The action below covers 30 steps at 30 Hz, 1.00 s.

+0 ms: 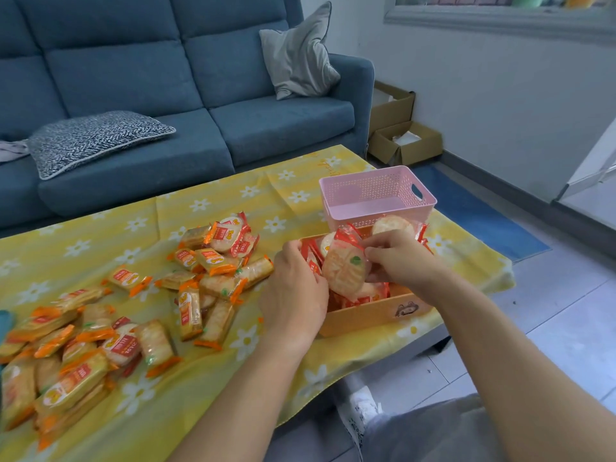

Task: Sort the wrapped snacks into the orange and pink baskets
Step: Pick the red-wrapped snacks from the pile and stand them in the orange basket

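An orange basket (370,313) stands at the table's right edge and holds several round red-wrapped rice crackers. Behind it stands a pink basket (363,188), which looks empty inside. My right hand (401,258) pinches a round wrapped cracker (345,273) upright over the orange basket. My left hand (293,291) is at the basket's left rim, its fingers against that same cracker's left side. Many orange-wrapped rectangular snacks and a few round red ones lie in a loose pile (213,258) on the yellow tablecloth, with more at the left (76,358).
The table carries a yellow daisy-print cloth (140,225). A blue sofa (206,95) with two cushions stands close behind it. Open cardboard boxes (405,141) sit on the floor at the right. My knee (433,435) is below the table's near right corner.
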{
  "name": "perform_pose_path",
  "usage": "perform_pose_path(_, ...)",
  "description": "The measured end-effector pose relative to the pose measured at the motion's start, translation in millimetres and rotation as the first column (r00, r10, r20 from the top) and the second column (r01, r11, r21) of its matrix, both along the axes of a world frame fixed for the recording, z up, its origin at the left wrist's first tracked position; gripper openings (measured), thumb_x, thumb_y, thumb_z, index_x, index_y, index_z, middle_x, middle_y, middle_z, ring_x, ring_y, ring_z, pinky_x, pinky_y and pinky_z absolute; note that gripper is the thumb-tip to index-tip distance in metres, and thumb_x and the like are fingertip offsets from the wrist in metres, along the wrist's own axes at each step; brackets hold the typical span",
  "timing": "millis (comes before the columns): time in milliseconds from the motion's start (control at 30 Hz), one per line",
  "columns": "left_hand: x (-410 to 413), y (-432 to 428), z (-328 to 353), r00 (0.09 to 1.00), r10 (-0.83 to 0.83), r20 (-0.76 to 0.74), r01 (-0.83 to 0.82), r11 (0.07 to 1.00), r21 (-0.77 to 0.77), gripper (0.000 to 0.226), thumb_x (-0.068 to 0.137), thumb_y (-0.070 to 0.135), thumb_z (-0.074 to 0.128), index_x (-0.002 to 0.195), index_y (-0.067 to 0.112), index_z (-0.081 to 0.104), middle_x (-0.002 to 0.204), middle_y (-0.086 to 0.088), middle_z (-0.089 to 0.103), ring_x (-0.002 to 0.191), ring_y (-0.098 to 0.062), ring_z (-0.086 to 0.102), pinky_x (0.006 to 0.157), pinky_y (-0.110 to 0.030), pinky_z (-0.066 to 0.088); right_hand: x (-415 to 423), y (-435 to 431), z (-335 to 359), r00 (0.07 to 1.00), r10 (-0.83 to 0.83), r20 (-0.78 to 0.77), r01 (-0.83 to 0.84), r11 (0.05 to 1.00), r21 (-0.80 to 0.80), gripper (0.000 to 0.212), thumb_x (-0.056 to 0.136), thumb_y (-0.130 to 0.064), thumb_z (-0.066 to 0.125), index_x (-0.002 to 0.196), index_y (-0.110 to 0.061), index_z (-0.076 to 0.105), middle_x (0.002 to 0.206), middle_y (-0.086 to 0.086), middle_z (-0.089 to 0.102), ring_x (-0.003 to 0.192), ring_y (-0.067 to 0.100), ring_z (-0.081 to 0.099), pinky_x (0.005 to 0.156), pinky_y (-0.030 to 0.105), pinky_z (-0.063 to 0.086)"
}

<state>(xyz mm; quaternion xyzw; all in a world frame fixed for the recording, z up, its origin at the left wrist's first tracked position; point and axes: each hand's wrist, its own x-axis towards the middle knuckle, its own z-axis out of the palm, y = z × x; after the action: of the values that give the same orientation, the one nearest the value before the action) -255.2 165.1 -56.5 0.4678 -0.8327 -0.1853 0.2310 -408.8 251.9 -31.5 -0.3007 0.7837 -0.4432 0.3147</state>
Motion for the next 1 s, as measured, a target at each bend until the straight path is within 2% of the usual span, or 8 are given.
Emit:
perform_pose_path(100,-6.6,5.0,2.0,0.999,-0.042,0.027,0.041,0.999,0.029,0.051,0.095,0.032,0.052,0.141,0.030,0.029,0.130,-0.006,0.048,0.105,-0.035,0.061,0.071,-0.040,0.047,15.6,-4.8,-3.0,0.998,0.057,-0.035,-0.056,0.998,0.027,0.021,0.094,-0.002,0.053,0.094,0.003,0.073,0.090,0.025,0.074,0.085,0.035,0.074,0.077,0.045,0.064)
perform_pose_path(200,-12.5,4.3,-1.9,0.992,-0.103,0.074,0.094,0.989,0.116,0.042,0.095,0.033,0.050,0.136,0.034,0.040,0.124,-0.005,0.046,0.105,-0.036,0.060,0.074,-0.038,0.043,29.2,-12.0,-11.6,0.983,0.128,-0.133,-0.117,0.990,0.084,0.017,0.092,-0.011,0.056,0.102,-0.006,0.068,0.083,0.013,0.073,0.072,0.028,0.072,0.066,0.036,0.062)
perform_pose_path(300,-9.7,-8.0,-7.6,0.987,-0.078,-0.143,0.117,0.950,0.290,0.028,0.097,0.041,0.046,0.118,0.034,0.062,0.117,-0.002,0.058,0.112,-0.028,0.057,0.091,-0.039,0.045,32.8,-16.3,-17.8,0.949,0.182,-0.258,-0.139,0.975,0.176,0.018,0.091,-0.015,0.054,0.102,-0.008,0.066,0.077,0.002,0.067,0.067,0.018,0.058,0.057,0.027,0.042)
perform_pose_path(433,-1.3,-20.0,-13.0,0.936,-0.175,-0.304,0.253,0.937,0.242,0.031,0.099,0.042,0.051,0.126,0.034,0.065,0.115,-0.002,0.058,0.115,-0.017,0.054,0.097,-0.031,0.041,34.6,-22.2,-24.2,0.951,0.198,-0.236,-0.153,0.968,0.197,0.019,0.083,-0.008,0.054,0.085,-0.004,0.072,0.074,0.006,0.073,0.069,0.021,0.066,0.063,0.029,0.051)
perform_pose_path(600,2.7,-23.8,-32.1,0.925,-0.372,0.081,0.364,0.926,0.098,0.035,0.097,0.049,0.050,0.132,0.050,0.050,0.126,0.013,0.043,0.116,-0.015,0.053,0.088,-0.037,0.051,18.0,-22.5,-12.3,0.847,0.380,-0.372,-0.255,0.904,0.343,0.029,0.087,-0.005,0.051,0.097,-0.015,0.076,0.093,0.000,0.076,0.083,0.022,0.069,0.076,0.039,0.059)
perform_pose_path(700,2.4,-26.2,-39.1,0.932,-0.315,0.179,0.309,0.949,0.058,0.035,0.096,0.047,0.052,0.131,0.046,0.053,0.136,0.009,0.038,0.125,-0.021,0.041,0.097,-0.037,0.045,-0.6,-12.9,-4.6,0.815,0.279,-0.507,-0.129,0.941,0.311,0.030,0.087,-0.010,0.056,0.111,-0.022,0.072,0.104,-0.004,0.070,0.093,0.020,0.068,0.084,0.042,0.059)
perform_pose_path(800,-1.9,-26.0,-41.3,0.910,-0.316,0.270,0.307,0.949,0.074,0.037,0.099,0.052,0.047,0.136,0.047,0.047,0.152,-0.001,0.023,0.135,-0.031,0.027,0.109,-0.043,0.035,-2.6,-5.1,-9.6,0.761,0.445,-0.472,-0.188,0.848,0.496,0.025,0.081,-0.017,0.069,0.106,-0.022,0.070,0.102,-0.004,0.068,0.093,0.019,0.066,0.085,0.040,0.059)
perform_pose_path(1000,-0.1,-31.9,-41.8,0.923,-0.309,-0.231,0.372,0.873,0.316,0.032,0.104,0.035,0.039,0.130,0.045,0.055,0.139,0.002,0.038,0.134,-0.024,0.028,0.113,-0.033,0.020,3.3,-17.5,-21.1,0.665,0.481,-0.572,-0.061,0.798,0.600,0.022,0.083,-0.018,0.072,0.103,-0.026,0.068,0.098,-0.005,0.067,0.088,0.021,0.066,0.078,0.043,0.060)
